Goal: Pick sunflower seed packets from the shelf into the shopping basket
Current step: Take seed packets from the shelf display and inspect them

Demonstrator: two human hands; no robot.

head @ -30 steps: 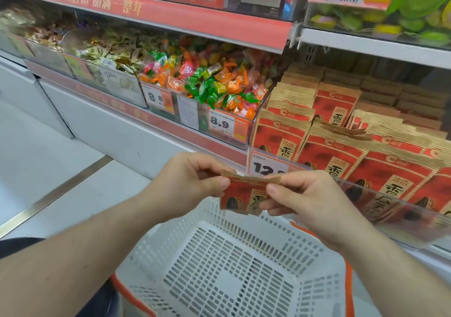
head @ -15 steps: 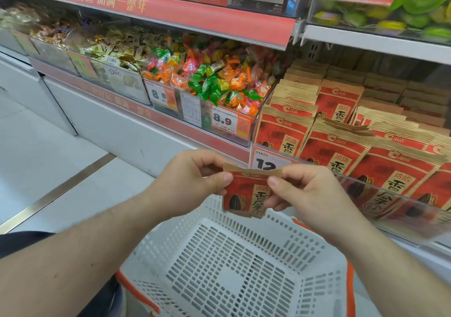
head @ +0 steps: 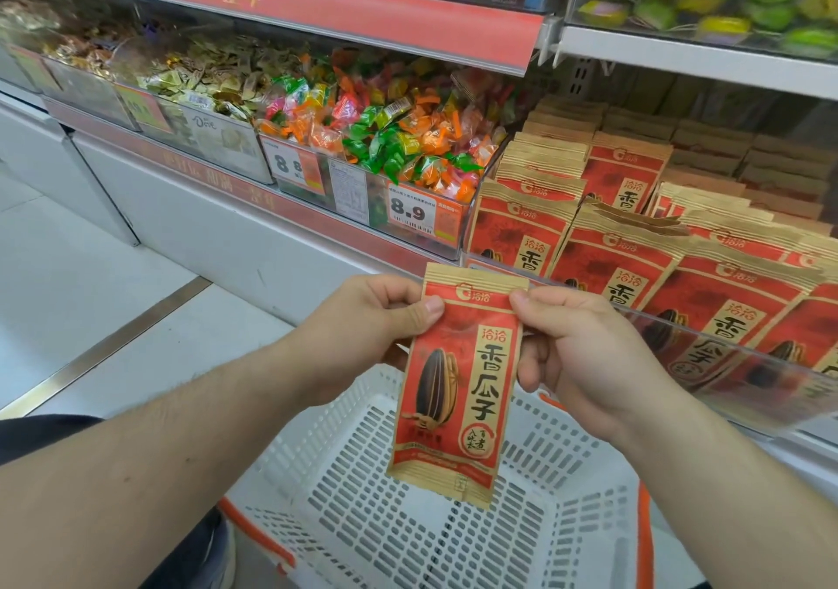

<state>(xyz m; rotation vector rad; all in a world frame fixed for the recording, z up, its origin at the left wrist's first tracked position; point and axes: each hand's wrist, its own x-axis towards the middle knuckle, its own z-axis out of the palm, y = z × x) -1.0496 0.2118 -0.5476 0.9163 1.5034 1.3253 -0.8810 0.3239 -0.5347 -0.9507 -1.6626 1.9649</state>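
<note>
A flat red-and-gold foil sunflower seed packet (head: 458,380) is pinched at its top corners by the left hand (head: 362,330) and the right hand (head: 585,357), and is hung upright above the far rim of the empty white slotted plastic shopping basket (head: 567,511). Because the slick foil is gripped only at its upper edge, it could slip free if one pinch is eased first. Released from here, it may catch the rim and fall outside, towards the shelf edge where more red packets (head: 635,271) are stacked.

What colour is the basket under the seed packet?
White, with orange trim along its rim. The head view shows it, below the seed packet.
</note>
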